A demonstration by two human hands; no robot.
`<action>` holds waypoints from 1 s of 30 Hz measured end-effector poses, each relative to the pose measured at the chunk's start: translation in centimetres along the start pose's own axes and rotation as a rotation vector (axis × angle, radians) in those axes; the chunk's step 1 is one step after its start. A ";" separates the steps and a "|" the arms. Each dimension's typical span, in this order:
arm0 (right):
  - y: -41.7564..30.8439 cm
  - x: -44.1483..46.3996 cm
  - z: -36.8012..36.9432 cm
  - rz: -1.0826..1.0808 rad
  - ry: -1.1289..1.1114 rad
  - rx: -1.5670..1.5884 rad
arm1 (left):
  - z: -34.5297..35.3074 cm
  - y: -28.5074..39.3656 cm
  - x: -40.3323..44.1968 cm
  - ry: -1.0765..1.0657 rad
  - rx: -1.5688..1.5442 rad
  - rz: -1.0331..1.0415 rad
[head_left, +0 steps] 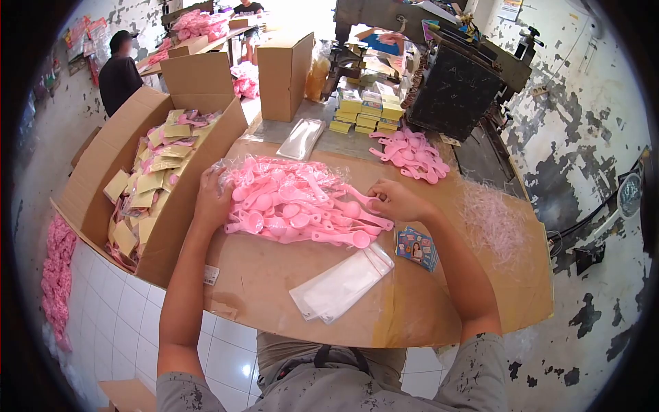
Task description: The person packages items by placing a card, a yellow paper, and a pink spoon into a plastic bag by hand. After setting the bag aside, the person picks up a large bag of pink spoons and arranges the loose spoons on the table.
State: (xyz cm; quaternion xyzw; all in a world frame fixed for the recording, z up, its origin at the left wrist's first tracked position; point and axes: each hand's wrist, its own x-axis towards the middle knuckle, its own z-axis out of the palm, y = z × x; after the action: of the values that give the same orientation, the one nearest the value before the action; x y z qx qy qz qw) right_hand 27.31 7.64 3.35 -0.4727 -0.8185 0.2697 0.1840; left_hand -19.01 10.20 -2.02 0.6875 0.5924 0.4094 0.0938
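Observation:
A heap of pink plastic spoons [288,206] lies on the cardboard-covered table, with clear plastic film along its back edge. At the heap's left end, my left hand [215,196] is closed on the crinkled clear film. My right hand [392,200] is at the right end, fingers pinched at the handle of a pink spoon [357,195]. Flat clear bags [340,285] lie in front of the heap. A small stack of printed cards [416,248] rests below my right hand.
An open carton [185,213] of packed items stands at left. Behind are more clear bags [301,139], yellow-edged card stacks [364,110], another spoon pile [412,154] and a dark machine [453,89]. Clear strips [493,216] lie right. A person [120,75] stands back left; another is behind.

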 end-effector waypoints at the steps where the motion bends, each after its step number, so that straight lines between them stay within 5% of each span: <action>1: -0.6 -0.4 0.1 -0.001 -0.024 -0.034 | 0.0 0.0 0.0 0.003 0.002 0.004; 6: -1.7 -0.6 0.9 -0.048 -0.042 -0.279 | -0.1 0.0 0.0 -0.003 -0.001 0.003; 15: -0.8 -1.4 -4.9 0.098 0.001 -0.121 | -0.1 0.1 -0.1 -0.002 -0.006 0.002; 18: 2.2 -0.8 -7.5 0.246 0.331 -0.428 | 0.0 0.0 -0.1 -0.005 -0.011 0.002; 21: 1.7 -1.2 -5.3 -0.090 0.747 -0.841 | 0.0 -0.1 0.0 -0.004 -0.009 0.000; 25: -3.3 -0.6 -0.3 0.090 0.088 -0.070 | 0.1 -0.4 0.0 -0.005 0.000 0.016; 30: -3.7 0.5 3.0 0.019 0.089 -0.273 | 0.0 -0.3 0.0 -0.001 -0.003 0.031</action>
State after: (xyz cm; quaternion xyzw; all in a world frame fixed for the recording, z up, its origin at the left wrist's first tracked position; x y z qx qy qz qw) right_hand 22.96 5.79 3.30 -0.5128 -0.8339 0.1364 0.1517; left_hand -19.26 10.28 -2.20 0.6968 0.5809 0.4114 0.0887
